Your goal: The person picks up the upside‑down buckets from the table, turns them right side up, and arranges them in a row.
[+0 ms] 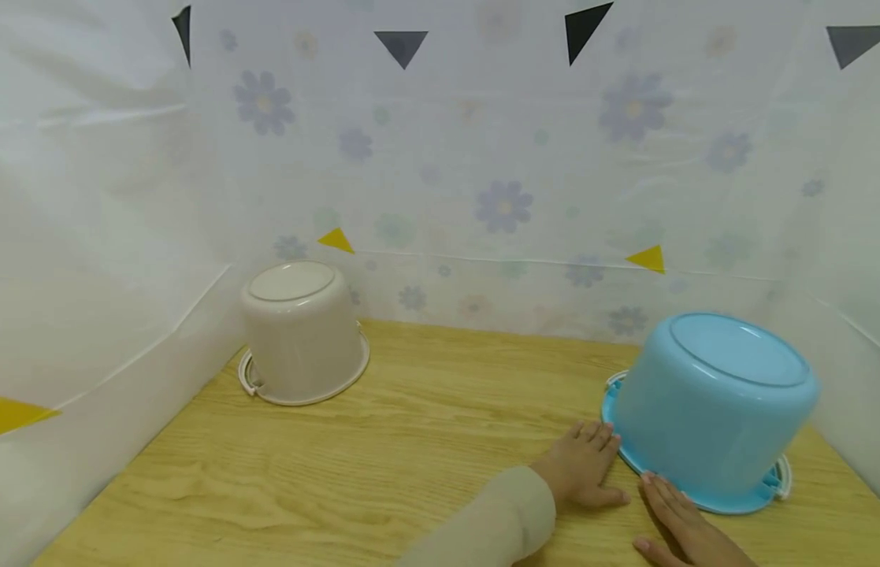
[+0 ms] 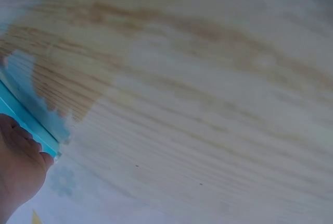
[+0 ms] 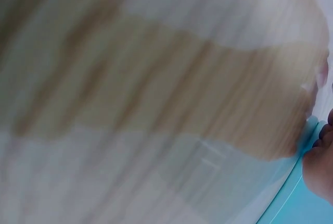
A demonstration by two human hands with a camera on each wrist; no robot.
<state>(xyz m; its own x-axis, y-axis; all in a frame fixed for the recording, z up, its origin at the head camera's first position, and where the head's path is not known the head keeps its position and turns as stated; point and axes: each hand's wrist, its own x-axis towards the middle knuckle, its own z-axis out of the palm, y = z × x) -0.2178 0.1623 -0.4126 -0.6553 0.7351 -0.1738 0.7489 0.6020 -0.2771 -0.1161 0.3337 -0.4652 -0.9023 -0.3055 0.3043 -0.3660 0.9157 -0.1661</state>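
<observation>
A light blue bucket point(image 1: 716, 409) stands upside down on the wooden table at the right, its bottom facing up and its rim down. My left hand point(image 1: 584, 465) lies palm down on the table, its extended fingertips at the bucket's left rim. Nearer the front, my right hand point(image 1: 688, 524) has its fingers stretched toward the front rim, fingertips at its edge. In the left wrist view the left hand point(image 2: 21, 166) is against the blue rim point(image 2: 31, 122). The right wrist view catches part of the right hand point(image 3: 320, 166) over the blue rim point(image 3: 283, 195).
An upturned beige bucket point(image 1: 305, 339) with a white handle stands at the table's back left. White sheeting point(image 1: 440, 157) with flower prints and triangular stickers encloses the wooden table point(image 1: 383, 457) at the back and both sides.
</observation>
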